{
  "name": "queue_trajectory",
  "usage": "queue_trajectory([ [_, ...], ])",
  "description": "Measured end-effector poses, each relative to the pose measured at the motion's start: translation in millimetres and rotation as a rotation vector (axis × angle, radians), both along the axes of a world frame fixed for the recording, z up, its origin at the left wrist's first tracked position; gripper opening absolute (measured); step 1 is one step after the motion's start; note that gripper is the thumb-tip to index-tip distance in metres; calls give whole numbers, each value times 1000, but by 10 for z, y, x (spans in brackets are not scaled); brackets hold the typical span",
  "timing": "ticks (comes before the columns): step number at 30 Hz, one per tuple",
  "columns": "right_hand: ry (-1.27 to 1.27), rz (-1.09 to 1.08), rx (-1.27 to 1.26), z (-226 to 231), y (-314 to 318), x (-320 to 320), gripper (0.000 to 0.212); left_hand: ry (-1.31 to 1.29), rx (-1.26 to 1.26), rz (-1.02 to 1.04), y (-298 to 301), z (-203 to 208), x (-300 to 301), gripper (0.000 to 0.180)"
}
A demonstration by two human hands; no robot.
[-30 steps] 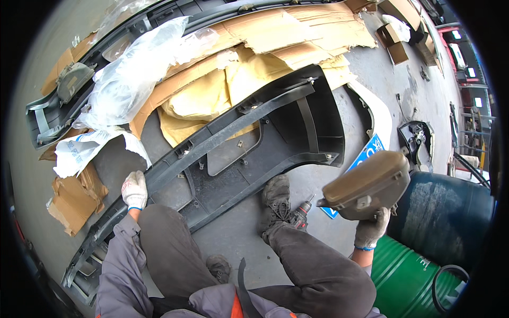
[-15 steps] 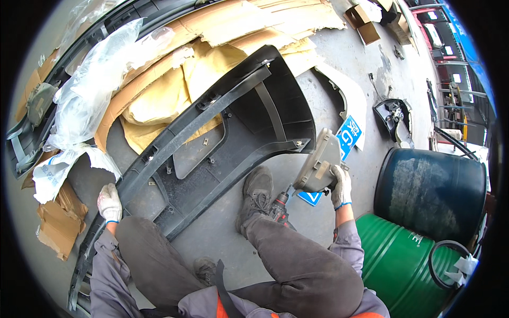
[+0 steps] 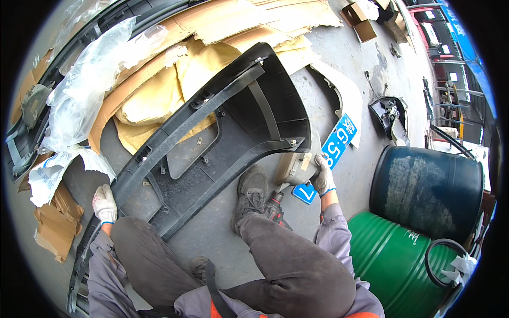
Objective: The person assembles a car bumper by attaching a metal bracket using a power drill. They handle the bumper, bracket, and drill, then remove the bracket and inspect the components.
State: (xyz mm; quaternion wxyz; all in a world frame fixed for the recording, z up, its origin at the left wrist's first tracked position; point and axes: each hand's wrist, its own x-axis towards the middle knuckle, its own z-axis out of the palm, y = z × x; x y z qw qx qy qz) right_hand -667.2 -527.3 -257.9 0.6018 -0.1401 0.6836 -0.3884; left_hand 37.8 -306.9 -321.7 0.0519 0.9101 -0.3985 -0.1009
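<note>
A large black plastic vehicle bumper (image 3: 196, 138) lies across the floor in front of me, its ribbed inner side facing up. My left hand (image 3: 104, 204), in a white knit glove, closes on the bumper's near-left edge. My right hand (image 3: 323, 177), gloved likewise, grips a grey-beige lamp housing (image 3: 292, 168) by its right side. The housing is beside the bumper's right end, which overlaps part of it in the view. A red-and-black cordless drill (image 3: 275, 209) is on the floor just below the housing, next to my shoe (image 3: 253, 193).
A blue licence plate (image 3: 339, 140) lies by a white curved panel (image 3: 347, 90). Green (image 3: 392, 259) and dark blue (image 3: 427, 191) drums stand at right. Cardboard (image 3: 233, 21), yellow sheeting (image 3: 151, 103) and clear plastic film (image 3: 87, 85) cover the far left. A black lamp assembly (image 3: 389, 116) lies beyond the drums.
My right hand has brought the lamp housing left and lower, toward the bumper's right end, uncovering more of the licence plate. My left hand stays on the bumper edge.
</note>
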Motion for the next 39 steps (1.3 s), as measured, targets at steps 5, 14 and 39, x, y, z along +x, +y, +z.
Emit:
queue_trajectory([
  [5,307,218,41,-277,-3,-505,41,72,18,-14,-207,107,-114,54],
  [14,921,232,188,-228,57,-375,65,43,16,3,-107,49,-63,55],
  [39,-6,-262,-369,84,122,-44,57,-22,26,-51,228,-312,343,58],
])
